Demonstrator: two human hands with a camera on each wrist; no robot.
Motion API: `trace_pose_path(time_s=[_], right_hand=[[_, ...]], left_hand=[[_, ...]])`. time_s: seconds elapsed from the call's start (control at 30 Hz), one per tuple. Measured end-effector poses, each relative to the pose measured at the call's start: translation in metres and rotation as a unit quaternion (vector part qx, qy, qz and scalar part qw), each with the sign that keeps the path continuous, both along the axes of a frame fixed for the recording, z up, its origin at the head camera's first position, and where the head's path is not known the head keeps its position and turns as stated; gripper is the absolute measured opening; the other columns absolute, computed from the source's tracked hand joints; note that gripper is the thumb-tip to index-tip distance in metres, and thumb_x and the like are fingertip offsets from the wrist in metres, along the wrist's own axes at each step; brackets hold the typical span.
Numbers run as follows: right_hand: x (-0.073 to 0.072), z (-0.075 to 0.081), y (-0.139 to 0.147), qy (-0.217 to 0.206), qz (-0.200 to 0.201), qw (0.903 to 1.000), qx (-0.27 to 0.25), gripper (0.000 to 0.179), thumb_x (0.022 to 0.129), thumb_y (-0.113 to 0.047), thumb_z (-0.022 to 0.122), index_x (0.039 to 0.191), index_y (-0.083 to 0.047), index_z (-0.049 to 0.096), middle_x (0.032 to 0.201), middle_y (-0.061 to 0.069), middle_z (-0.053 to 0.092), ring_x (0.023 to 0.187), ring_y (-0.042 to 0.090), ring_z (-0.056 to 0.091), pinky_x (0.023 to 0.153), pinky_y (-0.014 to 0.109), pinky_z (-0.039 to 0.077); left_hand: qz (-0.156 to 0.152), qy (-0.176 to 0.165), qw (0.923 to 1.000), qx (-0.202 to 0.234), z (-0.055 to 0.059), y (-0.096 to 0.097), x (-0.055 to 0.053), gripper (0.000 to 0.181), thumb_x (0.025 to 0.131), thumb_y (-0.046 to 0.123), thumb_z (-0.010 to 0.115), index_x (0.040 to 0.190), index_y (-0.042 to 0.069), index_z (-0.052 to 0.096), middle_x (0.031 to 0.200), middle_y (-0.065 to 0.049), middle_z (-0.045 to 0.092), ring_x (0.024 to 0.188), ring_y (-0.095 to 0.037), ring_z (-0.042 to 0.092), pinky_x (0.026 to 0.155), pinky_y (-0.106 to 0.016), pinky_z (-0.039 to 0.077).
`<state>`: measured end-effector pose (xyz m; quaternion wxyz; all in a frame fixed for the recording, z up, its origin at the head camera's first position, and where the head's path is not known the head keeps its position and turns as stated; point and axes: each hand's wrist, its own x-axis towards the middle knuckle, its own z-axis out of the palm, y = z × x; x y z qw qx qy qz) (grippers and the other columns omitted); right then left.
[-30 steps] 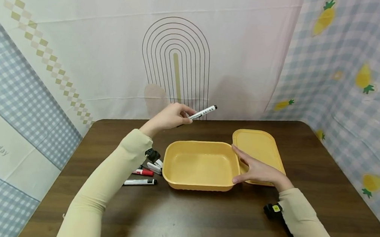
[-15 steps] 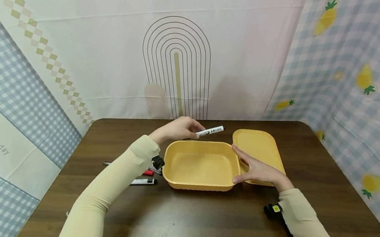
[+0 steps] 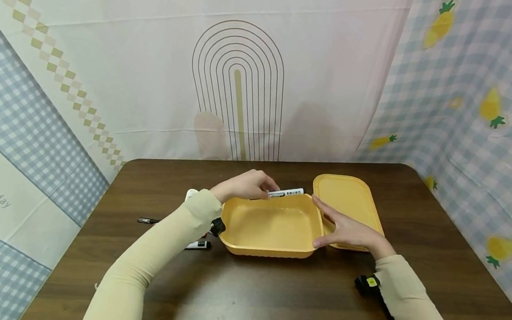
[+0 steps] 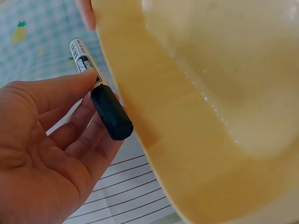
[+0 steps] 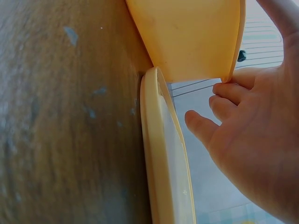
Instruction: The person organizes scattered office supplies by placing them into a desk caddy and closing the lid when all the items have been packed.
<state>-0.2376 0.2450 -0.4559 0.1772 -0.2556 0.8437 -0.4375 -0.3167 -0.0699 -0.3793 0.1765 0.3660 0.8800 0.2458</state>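
Note:
My left hand (image 3: pixel 250 184) pinches a white whiteboard marker (image 3: pixel 288 192) over the back rim of the yellow plastic box (image 3: pixel 270 253). In the left wrist view the marker's black cap (image 4: pixel 112 114) points toward the camera, with thumb and fingers around the barrel beside the box wall (image 4: pixel 154 135). My right hand (image 3: pixel 346 230) holds the right end of the box, thumb at the near corner and a finger at the far one. The right wrist view has the fingertips of that hand (image 5: pixel 261 112) right at the box rim (image 5: pixel 233 60).
A yellow lid (image 3: pixel 350 201) lies flat on the wooden table (image 3: pixel 271 303), right of the box. Left of the box, partly behind my left sleeve, lie another white marker (image 3: pixel 198 245) and a black pen (image 3: pixel 147 220). A patterned cloth (image 3: pixel 154 70) hangs behind the table.
My left hand has come down and to the right with the marker, from above the table's back edge to the box's back rim. My right hand and the box have stayed put.

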Motion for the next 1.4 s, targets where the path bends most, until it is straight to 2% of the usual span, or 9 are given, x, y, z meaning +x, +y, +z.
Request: trace_pose_path(time_s=[0.33, 0.8, 1.1, 1.4], right_hand=[[0.001, 0.003, -0.001, -0.005, 0.0, 1.0, -0.006, 0.118, 0.08, -0.034, 0.087, 0.163, -0.03, 0.003, 0.168, 0.013, -0.001, 0.153, 0.035, 0.004, 0.118, 0.059, 0.015], [0.001, 0.002, 0.0, -0.009, 0.001, 0.9999, -0.013, 0.118, 0.08, -0.033, 0.087, 0.163, -0.028, 0.004, 0.168, 0.013, 0.0, 0.152, 0.038, 0.005, 0.117, 0.062, 0.014], [0.004, 0.001, -0.001, -0.013, 0.0, 0.9998, -0.016, 0.118, 0.08, -0.032, 0.087, 0.163, -0.026, 0.004, 0.168, 0.013, 0.0, 0.152, 0.037, 0.003, 0.117, 0.061, 0.013], [0.002, 0.001, -0.001, -0.012, 0.0, 0.9998, -0.015, 0.118, 0.08, -0.033, 0.087, 0.163, -0.027, 0.004, 0.168, 0.013, 0.0, 0.152, 0.037, 0.004, 0.117, 0.061, 0.013]], left_hand=[[-0.04, 0.01, 0.9984, -0.039, -0.007, 0.006, -0.002, 0.03, 0.093, 0.004, 0.068, 0.122, 0.006, 0.072, 0.119, -0.005, 0.071, 0.1, -0.016, 0.067, 0.083, -0.026, 0.053], [-0.053, 0.019, 0.9935, -0.1, -0.012, 0.019, 0.001, 0.03, 0.092, 0.003, 0.067, 0.122, 0.009, 0.073, 0.113, -0.003, 0.072, 0.105, -0.015, 0.063, 0.087, -0.027, 0.051], [-0.077, 0.018, 0.9893, -0.123, -0.02, 0.028, 0.006, 0.028, 0.092, 0.002, 0.068, 0.118, 0.01, 0.074, 0.111, -0.002, 0.072, 0.104, -0.015, 0.065, 0.088, -0.027, 0.051], [-0.074, 0.017, 0.9861, -0.148, -0.024, 0.037, 0.007, 0.025, 0.091, 0.002, 0.07, 0.114, 0.009, 0.075, 0.109, -0.003, 0.072, 0.103, -0.015, 0.064, 0.086, -0.027, 0.051]])
